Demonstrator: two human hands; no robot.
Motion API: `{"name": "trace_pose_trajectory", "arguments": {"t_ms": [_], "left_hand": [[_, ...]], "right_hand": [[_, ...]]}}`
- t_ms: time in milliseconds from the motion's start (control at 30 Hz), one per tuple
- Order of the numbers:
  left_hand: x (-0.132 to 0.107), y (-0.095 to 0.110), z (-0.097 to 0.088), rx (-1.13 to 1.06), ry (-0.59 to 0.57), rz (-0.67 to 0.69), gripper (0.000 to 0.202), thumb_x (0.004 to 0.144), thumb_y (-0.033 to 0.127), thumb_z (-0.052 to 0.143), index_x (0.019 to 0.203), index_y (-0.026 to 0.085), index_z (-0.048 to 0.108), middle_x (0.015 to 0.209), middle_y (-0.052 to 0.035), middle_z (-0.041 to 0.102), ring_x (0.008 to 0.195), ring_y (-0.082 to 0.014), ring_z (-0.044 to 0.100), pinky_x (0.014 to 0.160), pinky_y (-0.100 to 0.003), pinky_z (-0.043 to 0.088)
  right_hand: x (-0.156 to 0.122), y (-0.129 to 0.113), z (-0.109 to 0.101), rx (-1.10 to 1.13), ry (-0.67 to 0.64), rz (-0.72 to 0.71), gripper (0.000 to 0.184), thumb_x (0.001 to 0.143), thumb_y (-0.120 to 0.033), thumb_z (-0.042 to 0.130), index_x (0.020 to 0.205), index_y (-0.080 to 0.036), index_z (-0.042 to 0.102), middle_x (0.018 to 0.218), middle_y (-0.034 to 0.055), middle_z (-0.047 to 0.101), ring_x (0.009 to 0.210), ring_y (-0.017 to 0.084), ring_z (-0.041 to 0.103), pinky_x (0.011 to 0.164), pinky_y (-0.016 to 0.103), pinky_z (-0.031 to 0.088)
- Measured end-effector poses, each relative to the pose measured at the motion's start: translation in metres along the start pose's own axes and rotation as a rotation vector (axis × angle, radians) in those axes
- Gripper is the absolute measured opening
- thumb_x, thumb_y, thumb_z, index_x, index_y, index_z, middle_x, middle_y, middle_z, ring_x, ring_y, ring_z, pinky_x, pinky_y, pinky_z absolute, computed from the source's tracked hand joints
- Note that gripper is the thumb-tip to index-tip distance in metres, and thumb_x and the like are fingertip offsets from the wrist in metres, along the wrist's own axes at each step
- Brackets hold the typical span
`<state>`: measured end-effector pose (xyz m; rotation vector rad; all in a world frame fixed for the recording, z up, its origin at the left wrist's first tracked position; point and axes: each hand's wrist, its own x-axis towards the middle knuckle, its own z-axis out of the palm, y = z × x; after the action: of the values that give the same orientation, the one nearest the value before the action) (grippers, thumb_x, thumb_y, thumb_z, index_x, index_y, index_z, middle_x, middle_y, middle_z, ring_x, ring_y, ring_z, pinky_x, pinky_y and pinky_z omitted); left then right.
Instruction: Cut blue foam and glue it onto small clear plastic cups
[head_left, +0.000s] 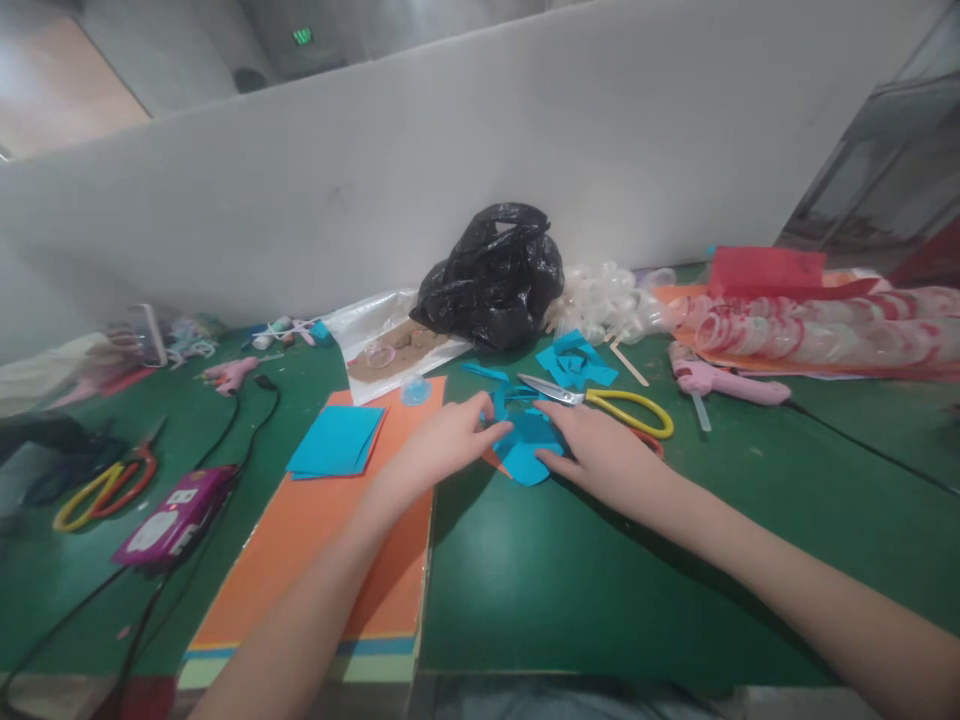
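Cut pieces of blue paper (529, 462) lie on the green table between my two hands. My left hand (469, 432) is at their left side, thumb and fingers apart, touching the paper's edge. From the right, my right hand (585, 440) reaches over the pieces with its thumb and forefinger spread on either side. Just beyond the right fingers rest scissors (628, 408) with a yellow and an orange handle loop, partly hidden by that hand. More crumpled blue scraps (576, 360) lie behind the scissors.
Left of the scraps, blue squares (336, 440) lie on stacked orange sheets (330, 560). A black plastic bag (495, 280), clear plastic cups (604, 300) and a pink glue gun (731, 385) sit farther back. A purple power strip (176, 515), cords and other scissors (112, 490) occupy the left.
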<state>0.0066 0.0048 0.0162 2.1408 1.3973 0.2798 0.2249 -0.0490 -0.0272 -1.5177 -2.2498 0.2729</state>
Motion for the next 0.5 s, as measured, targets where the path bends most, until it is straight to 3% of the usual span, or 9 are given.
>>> {"name": "trace_pose_trajectory", "arguments": {"t_ms": [200,333,500], "left_hand": [[-0.002,0.011,-0.002,0.065,0.13,0.042,0.037,0.098,0.054,0.046,0.077,0.023,0.051,0.071,-0.0005,0.061,0.064,-0.018,0.055,0.059,-0.028,0.028],[-0.001,0.014,-0.002,0.007,0.176,0.106,0.038,0.099,0.048,0.045,0.071,0.022,0.045,0.067,0.0013,0.054,0.064,-0.0162,0.052,0.059,-0.028,0.026],[0.002,0.009,-0.01,-0.045,0.335,0.074,0.04,0.099,0.045,0.043,0.067,0.021,0.04,0.061,0.0029,0.046,0.061,-0.0143,0.043,0.059,-0.029,0.027]], "right_hand": [[0.0,0.003,-0.009,0.022,0.077,-0.033,0.062,0.095,-0.033,0.063,0.151,-0.019,0.042,0.125,0.0162,0.069,0.112,0.033,0.067,0.089,0.046,0.055],[-0.001,0.001,-0.013,0.015,0.098,-0.082,0.042,0.096,-0.029,0.063,0.135,-0.017,0.055,0.122,0.0167,0.069,0.111,0.033,0.067,0.09,0.047,0.054],[-0.002,-0.003,-0.012,-0.019,0.062,-0.161,0.033,0.092,-0.031,0.07,0.119,-0.016,0.062,0.111,0.0148,0.071,0.104,0.033,0.066,0.087,0.046,0.054]]}}
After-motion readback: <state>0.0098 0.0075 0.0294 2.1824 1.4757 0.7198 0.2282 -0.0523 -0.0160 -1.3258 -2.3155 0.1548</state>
